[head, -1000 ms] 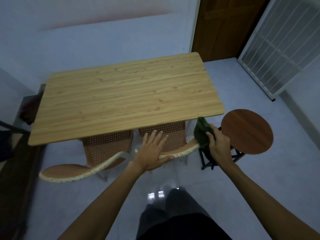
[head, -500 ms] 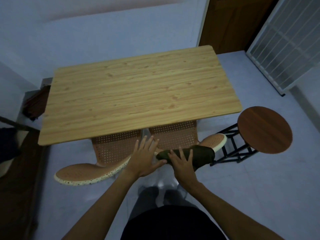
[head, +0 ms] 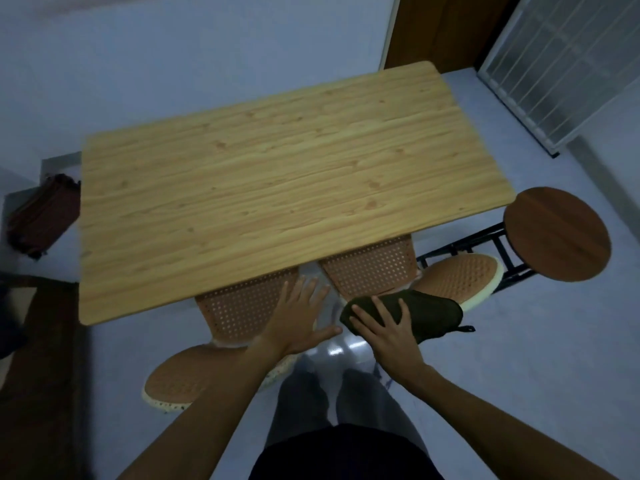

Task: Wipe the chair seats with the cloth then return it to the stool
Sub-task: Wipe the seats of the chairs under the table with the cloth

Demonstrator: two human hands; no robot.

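Observation:
Two orange perforated chairs are tucked under the wooden table [head: 277, 188]. The right chair [head: 453, 277] has a dark green cloth [head: 433, 311] lying on the top of its backrest. My right hand [head: 388, 329] presses flat on the cloth's near end, fingers spread. My left hand [head: 299, 318] rests open, fingers apart, between the two chairs, near the left chair [head: 242, 310]; I cannot tell whether it touches it. The round brown stool [head: 557, 233] stands to the right of the table with nothing on its seat.
A dark reddish bundle [head: 43, 213] lies on a ledge left of the table. A brown door [head: 440, 29] and a white grille [head: 568, 64] are at the back right. My legs [head: 339, 403] stand on grey floor just behind the chairs.
My right hand brought the cloth from beside the stool onto the right chair's backrest and flattened on it. The view has drawn closer. My left hand stayed between the chairs.

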